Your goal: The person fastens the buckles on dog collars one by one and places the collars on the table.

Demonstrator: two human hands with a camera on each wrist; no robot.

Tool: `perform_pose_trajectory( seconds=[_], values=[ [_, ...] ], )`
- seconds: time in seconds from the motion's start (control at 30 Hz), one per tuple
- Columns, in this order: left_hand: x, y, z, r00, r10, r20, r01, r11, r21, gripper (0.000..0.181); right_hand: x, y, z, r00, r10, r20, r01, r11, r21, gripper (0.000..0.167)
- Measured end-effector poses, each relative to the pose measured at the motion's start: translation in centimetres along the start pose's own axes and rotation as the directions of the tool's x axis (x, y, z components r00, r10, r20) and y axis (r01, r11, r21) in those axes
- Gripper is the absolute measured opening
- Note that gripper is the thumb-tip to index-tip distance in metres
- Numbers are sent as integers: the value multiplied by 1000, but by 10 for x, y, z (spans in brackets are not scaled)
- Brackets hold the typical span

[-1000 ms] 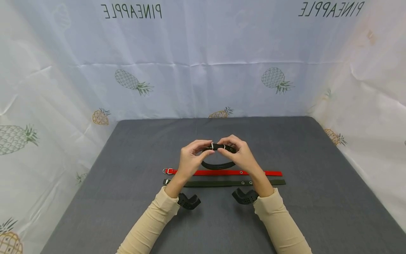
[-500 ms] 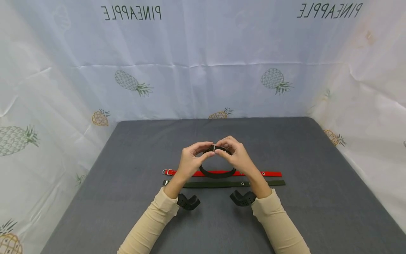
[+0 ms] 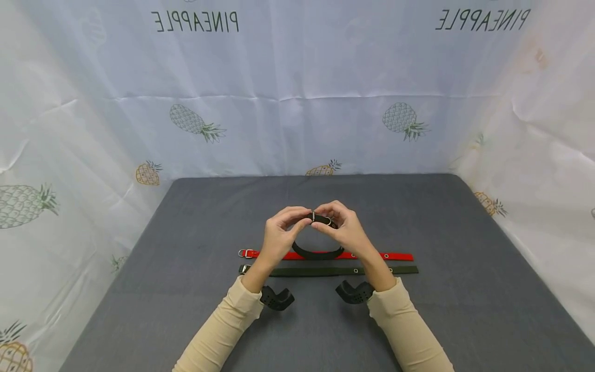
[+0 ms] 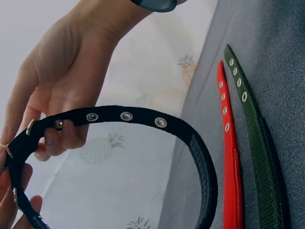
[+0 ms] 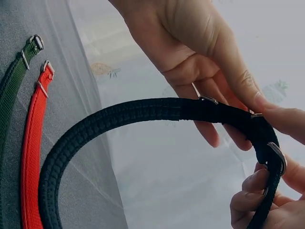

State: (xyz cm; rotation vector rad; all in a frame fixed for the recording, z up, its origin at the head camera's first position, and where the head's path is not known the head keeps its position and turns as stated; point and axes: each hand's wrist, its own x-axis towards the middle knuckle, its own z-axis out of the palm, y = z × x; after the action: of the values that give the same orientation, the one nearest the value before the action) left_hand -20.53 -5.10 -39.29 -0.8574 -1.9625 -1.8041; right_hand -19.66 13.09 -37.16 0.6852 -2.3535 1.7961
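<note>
A black collar is bent into a loop and held up between both hands above the table. In the head view my left hand pinches it with thumb and fingers at the left of its metal buckle. Close beside it, my right hand pinches the strap to the right of the buckle. Metal eyelets run along the collar in the left wrist view. The right wrist view has the padded side of the collar, with the buckle between the two hands' fingertips. Fingers partly hide the buckle area.
Below the hands, a red collar and a dark green collar lie straight and parallel on the grey table. Their buckles are at the left, their eyelets at the right. A pineapple-print curtain surrounds the table's back and sides.
My right hand has shifted slightly left, nearer my left hand and the buckle. The black collar's loop hangs a little lower. The red and green collars have stayed in place.
</note>
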Motion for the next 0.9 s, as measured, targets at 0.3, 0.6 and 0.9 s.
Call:
perform_pose_trajectory(
  seconds=[0.3,0.6,0.9],
  values=[
    [-3,-2,2,998,63,-29,-63,998,30,20,-1,1,1,1000,-7,3,7,1000,0,30],
    [-4,-2,3,995,67,-77,-66,998,23,20,-2,-2,2,1000,-12,10,12,1000,-9,27],
    [-3,-1,3,992,106,-72,-106,994,13,19,-1,-2,2,1000,-3,20,4,998,-57,26]
  ],
)
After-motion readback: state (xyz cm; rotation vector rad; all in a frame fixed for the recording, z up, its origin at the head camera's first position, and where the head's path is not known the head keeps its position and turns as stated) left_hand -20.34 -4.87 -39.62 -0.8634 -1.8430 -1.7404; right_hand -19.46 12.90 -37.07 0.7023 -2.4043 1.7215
